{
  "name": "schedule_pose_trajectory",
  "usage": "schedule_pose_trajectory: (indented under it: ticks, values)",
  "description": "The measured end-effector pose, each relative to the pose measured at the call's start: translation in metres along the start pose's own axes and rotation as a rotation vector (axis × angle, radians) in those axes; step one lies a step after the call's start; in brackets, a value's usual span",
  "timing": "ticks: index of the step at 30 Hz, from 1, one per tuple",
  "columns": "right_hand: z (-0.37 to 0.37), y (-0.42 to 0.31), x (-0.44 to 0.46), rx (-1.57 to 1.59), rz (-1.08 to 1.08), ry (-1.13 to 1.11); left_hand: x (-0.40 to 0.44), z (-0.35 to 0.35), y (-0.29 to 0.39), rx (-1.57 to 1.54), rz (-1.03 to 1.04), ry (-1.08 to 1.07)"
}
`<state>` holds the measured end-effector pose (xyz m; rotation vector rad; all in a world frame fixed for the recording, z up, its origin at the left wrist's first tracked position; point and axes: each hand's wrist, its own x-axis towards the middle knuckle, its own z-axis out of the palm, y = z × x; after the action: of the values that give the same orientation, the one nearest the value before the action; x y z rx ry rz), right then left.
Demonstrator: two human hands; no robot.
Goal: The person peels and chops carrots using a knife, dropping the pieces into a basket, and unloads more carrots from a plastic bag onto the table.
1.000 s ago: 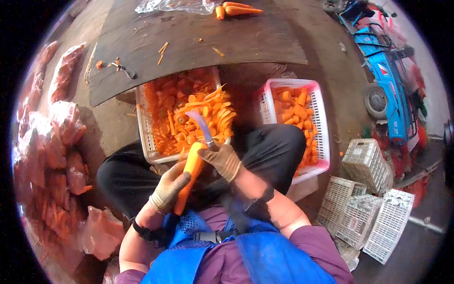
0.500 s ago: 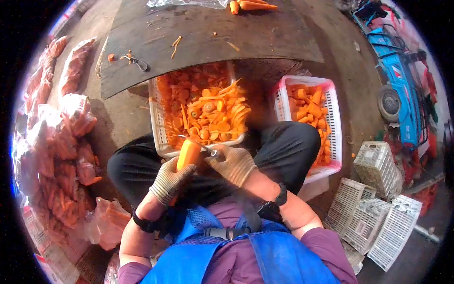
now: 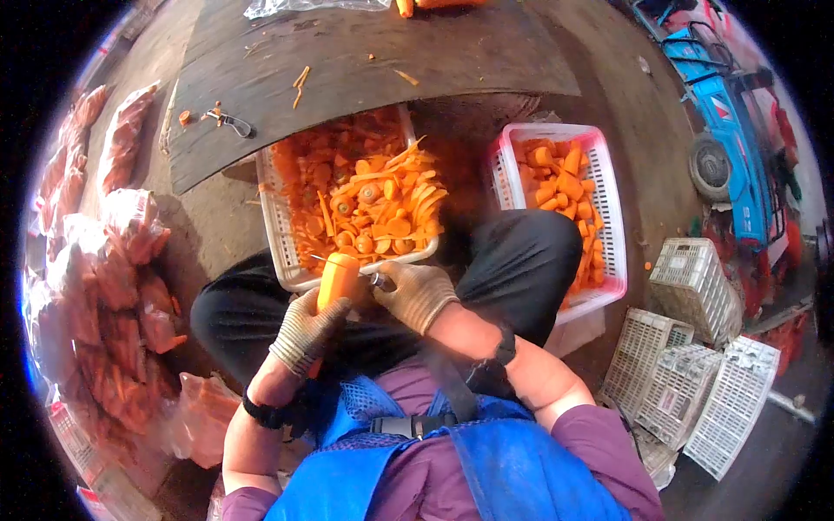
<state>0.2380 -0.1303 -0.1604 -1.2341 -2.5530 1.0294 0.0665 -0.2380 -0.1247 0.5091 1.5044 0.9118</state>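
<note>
No text reads for certain. Blue vehicle at right: small pale characters on its side, too small to confirm, plus a red-and-white mark; stacked crate's label illegible.

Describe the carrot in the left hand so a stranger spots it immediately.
Start at the blue vest, then follow the left arm up to the gloved left hand. The carrot it grips is one thick piece, far bigger than the scraps and slices in the white basket just beyond.

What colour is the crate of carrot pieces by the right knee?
The crate is mostly white, with some pink; the head view shows it best.
</note>
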Motion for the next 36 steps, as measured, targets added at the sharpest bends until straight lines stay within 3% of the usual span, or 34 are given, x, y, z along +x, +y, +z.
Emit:
schedule_pose_trajectory:
  ticks: [3, 9, 12, 13, 14, 16, 18, 19, 22, 25, 28, 32, 33, 34, 35, 36]
  values:
    - [-0.001, -0.003, 0.002, -0.042, 0.02, -0.005, -0.001, 0.001, 0.002, -0.078, -0.078, 0.002]
    - [0.013, 0.007, 0.006, -0.035, -0.024, 0.01, 0.003, -0.007, 0.005, 0.082, -0.134, -0.063]
    - [0.016, 0.012, 0.003, -0.031, -0.049, -0.002, -0.001, 0.001, 0.003, 0.258, 0.067, 0.091]
    - [0.02, 0.014, 0.001, -0.003, -0.042, 0.016, 0.001, 0.002, 0.003, 0.427, 0.259, 0.189]
    - [0.026, 0.017, -0.001, 0.023, -0.036, 0.033, -0.002, 0.0, 0.008, 0.488, 0.241, 0.181]
    - [0.028, 0.016, -0.001, 0.059, -0.046, 0.062, 0.0, -0.003, 0.004, 0.414, 0.266, 0.106]
    - [0.028, 0.013, -0.003, 0.091, -0.072, 0.075, -0.003, -0.011, 0.006, 0.162, 0.061, -0.11]
    - [0.012, 0.0, -0.005, 0.3, -0.081, 0.081, -0.003, -0.015, 0.007, 0.038, -0.038, -0.216]
    - [-0.017, -0.019, 0.0, 0.328, -0.038, -0.13, -0.002, -0.017, -0.002, -0.051, -0.061, -0.316]
    - [0.022, 0.002, 0.002, 0.109, -0.046, -0.07, -0.013, -0.017, 0.0, -0.303, -0.168, -0.361]
    - [0.04, 0.006, 0.007, 0.196, -0.054, 0.047, -0.025, -0.011, 0.004, -0.553, -0.289, -0.275]
    - [0.037, 0.008, 0.009, 0.012, 0.093, -0.171, -0.03, -0.006, 0.001, -0.767, -0.343, -0.191]
    - [0.042, 0.018, 0.014, -0.015, 0.194, -0.266, -0.022, -0.02, 0.009, -0.245, -0.286, -0.501]
    - [0.045, 0.026, 0.019, -0.035, 0.302, -0.354, -0.025, -0.011, 0.023, -0.019, -0.135, -0.589]
    - [0.045, 0.034, 0.017, -0.039, 0.395, -0.42, -0.028, -0.002, 0.036, 0.201, 0.032, -0.646]
    - [0.044, 0.039, 0.018, -0.055, 0.467, -0.495, -0.032, 0.016, 0.044, 0.108, 0.261, -0.532]
